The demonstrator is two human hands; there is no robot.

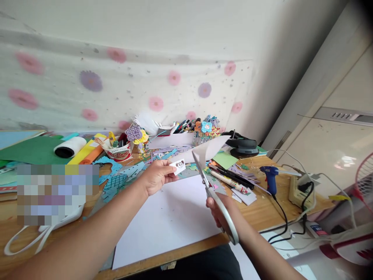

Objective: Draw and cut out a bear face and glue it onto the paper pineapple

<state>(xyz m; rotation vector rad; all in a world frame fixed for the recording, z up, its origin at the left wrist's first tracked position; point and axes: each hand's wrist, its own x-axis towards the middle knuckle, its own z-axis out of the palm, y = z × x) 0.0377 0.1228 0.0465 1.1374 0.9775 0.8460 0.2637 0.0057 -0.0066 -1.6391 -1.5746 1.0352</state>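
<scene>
My left hand (pixel 155 178) pinches a strip of white paper (pixel 204 152) that carries a small bear-face picture (pixel 180 165) near my fingers. My right hand (pixel 219 212) is wrapped round the grey handles of a pair of scissors (pixel 217 198). The blades point up and away, and they are open around the paper's lower edge just right of the picture. Both hands hover above a large white sheet (pixel 171 217) lying on the wooden desk (pixel 262 212).
Paper scraps, pens (pixel 230 181) and a red bowl (pixel 119 152) crowd the desk's back. A blue glue gun (pixel 270 177) and a power strip (pixel 300 188) with cables sit on the right. Rolled sheets (pixel 87 152) lie at the left. A fan (pixel 364 182) stands beyond the right edge.
</scene>
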